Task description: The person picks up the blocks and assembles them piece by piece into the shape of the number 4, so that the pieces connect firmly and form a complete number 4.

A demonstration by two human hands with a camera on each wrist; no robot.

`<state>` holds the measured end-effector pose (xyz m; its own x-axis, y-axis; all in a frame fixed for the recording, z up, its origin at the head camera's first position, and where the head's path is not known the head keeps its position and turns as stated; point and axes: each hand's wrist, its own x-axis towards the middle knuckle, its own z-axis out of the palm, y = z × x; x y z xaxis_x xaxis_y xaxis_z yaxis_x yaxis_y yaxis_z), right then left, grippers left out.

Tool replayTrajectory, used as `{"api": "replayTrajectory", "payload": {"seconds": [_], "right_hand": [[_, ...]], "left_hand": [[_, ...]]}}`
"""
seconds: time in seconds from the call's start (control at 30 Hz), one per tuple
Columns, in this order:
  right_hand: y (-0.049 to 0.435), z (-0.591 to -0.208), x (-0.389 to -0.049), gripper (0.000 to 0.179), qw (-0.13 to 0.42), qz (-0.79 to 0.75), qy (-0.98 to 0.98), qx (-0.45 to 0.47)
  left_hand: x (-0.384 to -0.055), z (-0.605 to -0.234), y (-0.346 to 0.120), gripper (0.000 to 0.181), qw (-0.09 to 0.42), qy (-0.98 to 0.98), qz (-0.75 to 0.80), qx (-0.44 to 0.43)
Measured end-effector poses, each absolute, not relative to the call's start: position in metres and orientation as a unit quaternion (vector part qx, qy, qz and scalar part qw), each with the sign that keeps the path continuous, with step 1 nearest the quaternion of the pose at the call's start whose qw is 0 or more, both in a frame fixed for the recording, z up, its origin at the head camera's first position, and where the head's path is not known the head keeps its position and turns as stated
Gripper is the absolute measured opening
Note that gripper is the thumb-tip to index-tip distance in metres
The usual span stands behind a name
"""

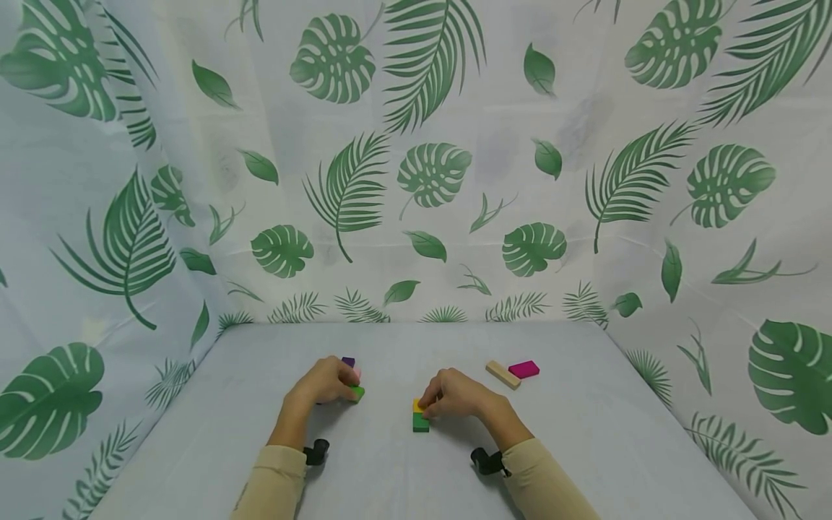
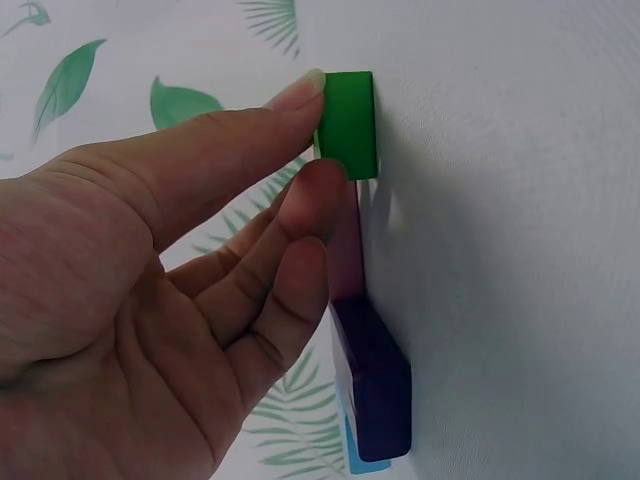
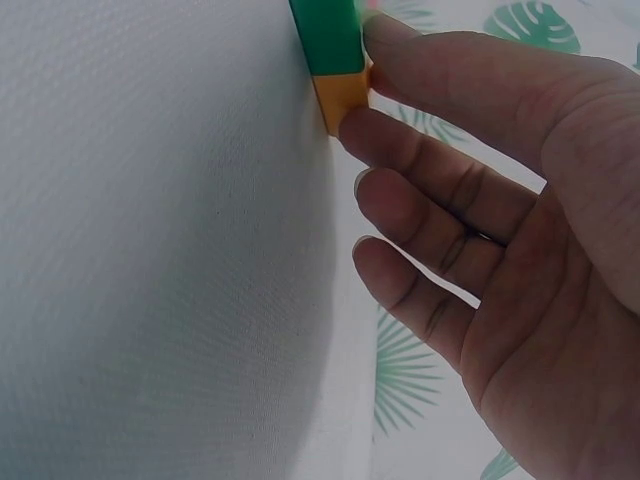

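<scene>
My left hand (image 1: 328,380) pinches a bright green block (image 2: 349,125) between thumb and index finger, low at the table. Beyond it, a pink block (image 1: 357,373) and a dark purple block (image 1: 348,360) follow in a line. The left wrist view also shows a bit of a light blue block (image 2: 368,452), mostly hidden behind the purple one. With its thumb and index fingertip, my right hand (image 1: 458,393) holds a yellow block (image 3: 342,97), which lies against a dark green block (image 1: 421,424). The right hand's other fingers are bent loosely.
To the right on the white table (image 1: 390,477), a plain wooden block (image 1: 503,375) lies beside a magenta block (image 1: 523,370). A leaf-printed curtain (image 1: 429,238) rises at the back edge and both sides. Each wrist wears a small black camera.
</scene>
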<state>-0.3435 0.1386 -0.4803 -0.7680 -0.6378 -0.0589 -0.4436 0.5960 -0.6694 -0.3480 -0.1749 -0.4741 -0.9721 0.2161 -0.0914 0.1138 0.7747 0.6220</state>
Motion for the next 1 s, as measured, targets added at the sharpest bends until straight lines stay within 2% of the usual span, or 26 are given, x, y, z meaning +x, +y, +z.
{"api": "replayTrajectory", "payload": {"seconds": [1.0], "right_hand": [[0.139,-0.481,-0.344,0.016,0.144,-0.322,0.883,-0.31]], "left_hand": [[-0.349,-0.478,-0.161,0.021,0.064,0.93,0.334,0.138]]}}
